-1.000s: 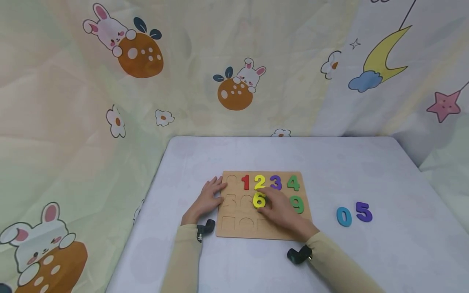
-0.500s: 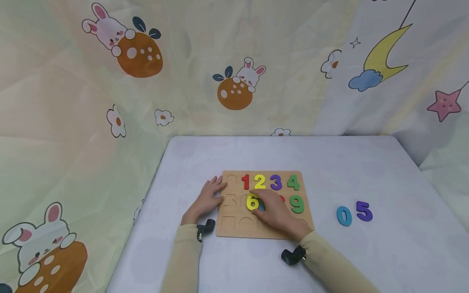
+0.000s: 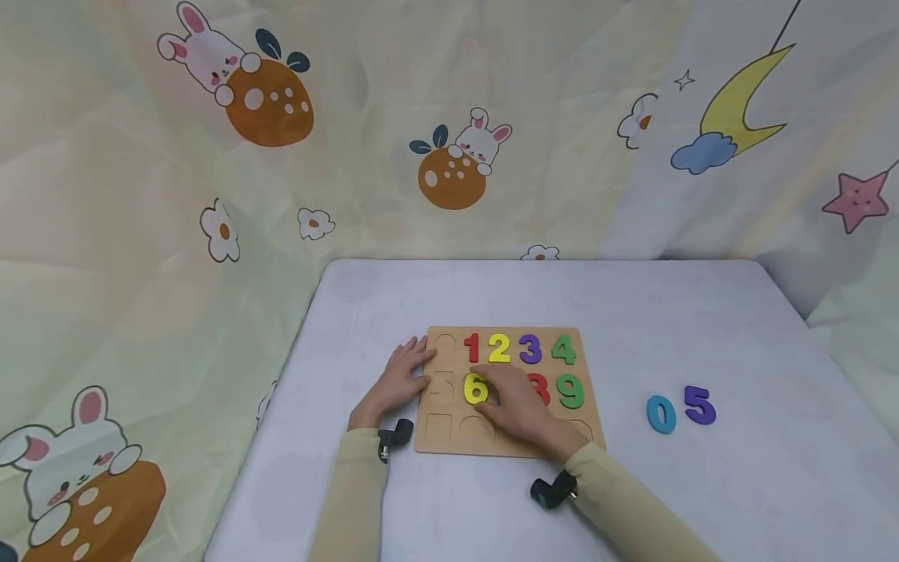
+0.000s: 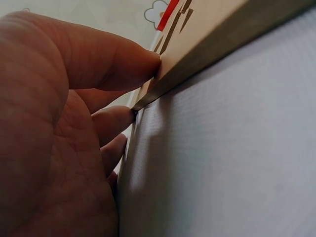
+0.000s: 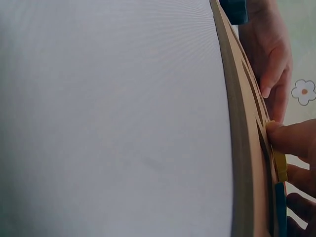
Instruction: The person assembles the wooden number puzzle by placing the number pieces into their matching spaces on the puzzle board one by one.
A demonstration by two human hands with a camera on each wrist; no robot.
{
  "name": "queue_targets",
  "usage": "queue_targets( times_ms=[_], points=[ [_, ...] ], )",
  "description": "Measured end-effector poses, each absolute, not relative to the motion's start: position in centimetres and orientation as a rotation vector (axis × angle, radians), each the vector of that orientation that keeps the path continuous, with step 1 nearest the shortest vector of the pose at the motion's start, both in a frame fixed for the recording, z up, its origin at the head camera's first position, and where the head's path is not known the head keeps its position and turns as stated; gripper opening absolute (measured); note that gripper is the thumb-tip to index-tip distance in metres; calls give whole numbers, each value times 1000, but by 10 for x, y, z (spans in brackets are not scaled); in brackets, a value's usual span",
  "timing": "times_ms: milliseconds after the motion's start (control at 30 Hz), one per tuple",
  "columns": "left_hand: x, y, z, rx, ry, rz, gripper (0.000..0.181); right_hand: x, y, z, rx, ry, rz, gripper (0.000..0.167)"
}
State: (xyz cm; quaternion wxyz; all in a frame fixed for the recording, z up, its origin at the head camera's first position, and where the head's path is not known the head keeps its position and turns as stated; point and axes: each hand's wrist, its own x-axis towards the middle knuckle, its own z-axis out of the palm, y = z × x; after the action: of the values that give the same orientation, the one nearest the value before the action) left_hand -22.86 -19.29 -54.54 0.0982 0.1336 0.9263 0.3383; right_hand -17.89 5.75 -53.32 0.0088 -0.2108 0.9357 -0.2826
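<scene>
Pale rabbit-printed fabric (image 3: 365, 101) backs a white-topped counter (image 3: 281, 468). The right hand (image 3: 520, 404) has its grip pinched on a yellow numeral six (image 3: 469, 389) at the middle row of a rectangular tan wooden board (image 3: 492, 446); the left hand (image 3: 396, 381) touches its left edge, thumb and fingers apart.

A pale rabbit-print cloth (image 3: 365, 148) hangs behind the white table (image 3: 688, 320)

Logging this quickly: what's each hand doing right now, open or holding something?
Left hand: open, touching the left edge of the puzzle board.
Right hand: closed, pinching the yellow number 6.
</scene>
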Motion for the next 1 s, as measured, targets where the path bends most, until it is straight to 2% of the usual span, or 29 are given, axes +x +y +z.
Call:
queue_targets(
  times_ms=[567,833,1000],
  points=[
    [-228,-195,-548,403,2747,1003,58,-178,54,-541,-644,2907,-930,56],
    [-229,-193,-547,390,2760,983,57,-175,55,-540,-746,2932,-872,40],
    [-229,-192,-546,385,2760,965,57,-174,56,-535,-721,2912,-925,22]
  ],
)
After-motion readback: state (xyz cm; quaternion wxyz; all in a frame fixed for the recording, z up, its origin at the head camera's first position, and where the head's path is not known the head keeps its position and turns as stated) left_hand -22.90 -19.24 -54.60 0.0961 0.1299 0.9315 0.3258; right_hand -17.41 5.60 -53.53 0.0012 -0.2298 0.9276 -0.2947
